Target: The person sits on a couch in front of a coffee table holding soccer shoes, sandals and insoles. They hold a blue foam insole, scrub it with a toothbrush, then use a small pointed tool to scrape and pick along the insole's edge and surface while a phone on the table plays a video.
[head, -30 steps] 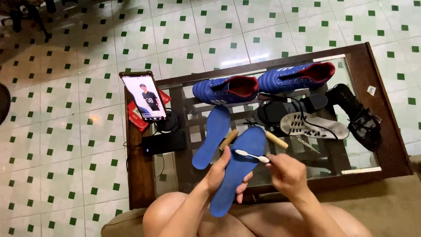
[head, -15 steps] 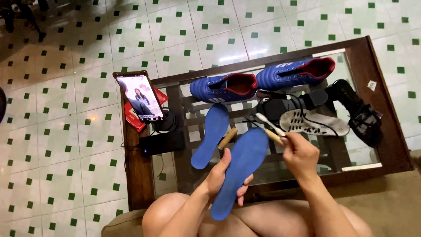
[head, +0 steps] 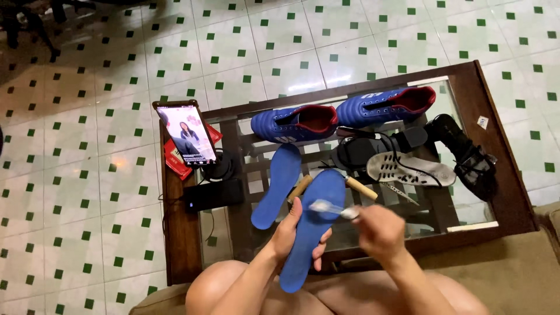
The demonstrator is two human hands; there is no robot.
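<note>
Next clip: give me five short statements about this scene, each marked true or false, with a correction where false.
1. The left hand holds a blue insole. True.
2. The right hand is empty. False: it holds a small brush over the insole.
3. Two blue shoes lie on the glass table. True.
4. The phone lies flat and dark. False: it is propped up with its screen lit.
5. A second blue insole lies on the table. True.
</note>
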